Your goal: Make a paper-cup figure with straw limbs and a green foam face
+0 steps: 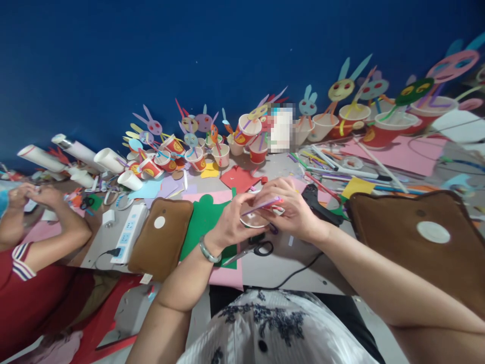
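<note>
Left hand (pixel 231 222) gripping paper cup (pixel 253 221) above surface (pixel 265 277), right hand (pixel 294 208) apparently pinching purple strip (pixel 260 206) across rim, fingers hiding lots. No bunny face showing on this one yet, so looking part-built. Bunny-face cups (pixel 195 161) standing by blue wall (pixel 242 60), looking pretty much done.

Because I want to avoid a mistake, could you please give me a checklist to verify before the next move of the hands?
1. Cup supported: ok, the left hand holds it.
2. Purple strip fixed to the cup: cannot tell; it crosses the opening, near the right hand.
3. Scissors put down: ok, on the table, partly over the green sheet.
4. Space beside the right hand free: not ok, the black glue gun lies close by.
5. Glue gun cool: cannot tell.
</note>
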`<state>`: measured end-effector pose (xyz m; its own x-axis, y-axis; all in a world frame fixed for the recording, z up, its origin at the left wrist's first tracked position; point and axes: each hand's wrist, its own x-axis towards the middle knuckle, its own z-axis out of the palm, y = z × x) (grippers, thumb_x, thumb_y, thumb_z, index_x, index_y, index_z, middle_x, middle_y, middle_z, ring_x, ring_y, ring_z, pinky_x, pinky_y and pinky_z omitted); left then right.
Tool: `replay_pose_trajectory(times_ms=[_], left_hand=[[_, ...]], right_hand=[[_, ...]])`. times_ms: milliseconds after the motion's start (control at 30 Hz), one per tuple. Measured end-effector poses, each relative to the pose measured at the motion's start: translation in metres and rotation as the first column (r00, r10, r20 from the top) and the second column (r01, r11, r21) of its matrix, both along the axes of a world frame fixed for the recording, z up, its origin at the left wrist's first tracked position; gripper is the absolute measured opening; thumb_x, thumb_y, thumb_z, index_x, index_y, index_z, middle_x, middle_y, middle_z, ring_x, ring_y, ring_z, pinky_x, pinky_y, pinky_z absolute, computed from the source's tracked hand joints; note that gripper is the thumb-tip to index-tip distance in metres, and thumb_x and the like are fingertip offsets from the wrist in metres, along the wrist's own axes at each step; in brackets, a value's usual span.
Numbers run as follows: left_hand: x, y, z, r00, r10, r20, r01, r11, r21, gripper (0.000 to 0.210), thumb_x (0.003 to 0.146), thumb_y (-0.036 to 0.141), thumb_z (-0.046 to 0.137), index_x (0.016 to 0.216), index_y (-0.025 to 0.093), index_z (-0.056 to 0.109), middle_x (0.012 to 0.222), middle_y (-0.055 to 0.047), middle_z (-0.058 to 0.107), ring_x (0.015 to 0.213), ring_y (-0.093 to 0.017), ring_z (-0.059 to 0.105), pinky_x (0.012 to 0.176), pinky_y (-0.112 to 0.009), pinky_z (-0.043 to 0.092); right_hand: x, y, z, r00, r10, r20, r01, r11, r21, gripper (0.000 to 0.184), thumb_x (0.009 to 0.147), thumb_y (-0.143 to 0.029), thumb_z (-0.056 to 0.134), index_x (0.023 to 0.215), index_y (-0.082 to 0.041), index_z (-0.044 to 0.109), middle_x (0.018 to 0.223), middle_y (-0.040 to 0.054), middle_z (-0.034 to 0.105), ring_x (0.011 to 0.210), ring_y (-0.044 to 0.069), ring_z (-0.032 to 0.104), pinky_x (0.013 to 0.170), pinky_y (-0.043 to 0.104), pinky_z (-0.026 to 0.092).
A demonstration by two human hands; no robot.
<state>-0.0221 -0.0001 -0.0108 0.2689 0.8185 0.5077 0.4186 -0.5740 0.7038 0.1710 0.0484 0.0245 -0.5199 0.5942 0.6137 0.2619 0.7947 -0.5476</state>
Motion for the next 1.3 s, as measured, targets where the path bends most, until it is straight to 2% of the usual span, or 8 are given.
replay_pose_trajectory(times_ms=[233, 400, 567, 667, 833, 967, 1200, 1300], left_hand=[[-0.001, 0.005, 0.001, 1.0, 0.005, -0.03, 0.0, 0.988, 0.153, 0.085, 0.075, 0.046, 0.082, 0.142, 0.025, 0.033, 0.128, -0.013, 0.056, 0.12, -0.028, 0.059, 0.1, -0.045, 0.051], [0.001, 0.006, 0.001, 0.999, -0.014, -0.05, 0.024, 0.976, 0.214, 0.09, 0.077, 0.044, 0.081, 0.148, 0.027, 0.028, 0.136, -0.015, 0.05, 0.129, -0.031, 0.053, 0.106, -0.049, 0.048], [0.001, 0.007, -0.007, 0.999, -0.034, -0.02, 0.036, 0.99, 0.138, 0.094, 0.075, 0.044, 0.083, 0.149, 0.029, 0.026, 0.137, -0.015, 0.051, 0.127, -0.031, 0.056, 0.103, -0.049, 0.051], [0.001, 0.01, -0.013, 0.999, -0.036, 0.012, 0.034, 0.993, 0.115, 0.094, 0.074, 0.045, 0.084, 0.148, 0.028, 0.028, 0.135, -0.015, 0.053, 0.125, -0.03, 0.057, 0.102, -0.047, 0.052], [0.0, 0.015, -0.017, 0.999, -0.03, 0.024, 0.029, 0.999, 0.029, 0.092, 0.071, 0.047, 0.084, 0.145, 0.026, 0.034, 0.132, -0.014, 0.054, 0.124, -0.029, 0.058, 0.105, -0.047, 0.05], [0.001, 0.017, -0.017, 0.998, -0.04, 0.05, 0.041, 0.999, -0.025, 0.094, 0.07, 0.049, 0.085, 0.145, 0.025, 0.035, 0.135, -0.015, 0.052, 0.127, -0.031, 0.055, 0.107, -0.049, 0.047], [-0.015, 0.024, -0.009, 0.991, -0.075, 0.111, 0.096, 0.975, -0.198, 0.107, 0.059, 0.045, 0.092, 0.147, 0.025, 0.035, 0.142, -0.017, 0.049, 0.123, -0.029, 0.058, 0.105, -0.046, 0.049], [-0.027, 0.028, -0.003, 0.984, -0.007, 0.179, 0.059, 0.956, -0.287, 0.087, 0.063, 0.042, 0.091, 0.136, 0.021, 0.048, 0.129, -0.014, 0.059, 0.113, -0.023, 0.062, 0.1, -0.039, 0.051]], right_hand=[[0.004, 0.001, 0.0, 0.999, 0.003, 0.042, -0.005, 0.999, 0.032, 0.015, 0.094, -0.032, 0.057, 0.091, -0.028, 0.071, 0.103, 0.0071, 0.072, 0.102, 0.025, 0.064, 0.11, 0.055, 0.033], [0.006, 0.002, -0.003, 0.996, 0.029, 0.089, -0.036, 0.997, 0.075, 0.011, 0.093, -0.03, 0.058, 0.091, -0.025, 0.068, 0.103, 0.0089, 0.071, 0.105, 0.025, 0.064, 0.113, 0.059, 0.03], [0.004, 0.005, -0.007, 0.992, 0.041, 0.119, -0.048, 0.997, 0.058, 0.01, 0.092, -0.027, 0.059, 0.089, -0.025, 0.068, 0.103, 0.0091, 0.071, 0.104, 0.026, 0.064, 0.112, 0.06, 0.032], [0.002, 0.006, -0.009, 0.993, 0.05, 0.103, -0.054, 0.998, 0.036, 0.011, 0.091, -0.025, 0.059, 0.086, -0.024, 0.069, 0.103, 0.0093, 0.071, 0.102, 0.025, 0.064, 0.107, 0.057, 0.039], [0.001, 0.007, -0.013, 0.99, 0.093, 0.102, -0.078, 0.987, -0.141, 0.017, 0.093, -0.025, 0.056, 0.087, -0.021, 0.071, 0.094, 0.01, 0.072, 0.091, 0.024, 0.066, 0.085, 0.04, 0.053], [0.001, 0.008, -0.016, 0.992, 0.08, 0.097, -0.055, 0.969, -0.241, 0.016, 0.092, -0.028, 0.058, 0.089, -0.02, 0.072, 0.09, 0.0091, 0.071, 0.084, 0.022, 0.066, 0.074, 0.033, 0.053], [0.004, 0.014, -0.018, 0.993, -0.003, 0.121, 0.029, 0.976, -0.215, 0.022, 0.094, -0.036, 0.055, 0.084, -0.02, 0.068, 0.076, 0.0076, 0.068, 0.069, 0.019, 0.062, 0.066, 0.031, 0.049], [0.006, 0.017, -0.017, 0.992, -0.067, 0.105, 0.087, 0.976, -0.198, 0.025, 0.093, -0.035, 0.056, 0.074, -0.02, 0.064, 0.071, 0.0057, 0.064, 0.064, 0.018, 0.058, 0.062, 0.03, 0.047]])
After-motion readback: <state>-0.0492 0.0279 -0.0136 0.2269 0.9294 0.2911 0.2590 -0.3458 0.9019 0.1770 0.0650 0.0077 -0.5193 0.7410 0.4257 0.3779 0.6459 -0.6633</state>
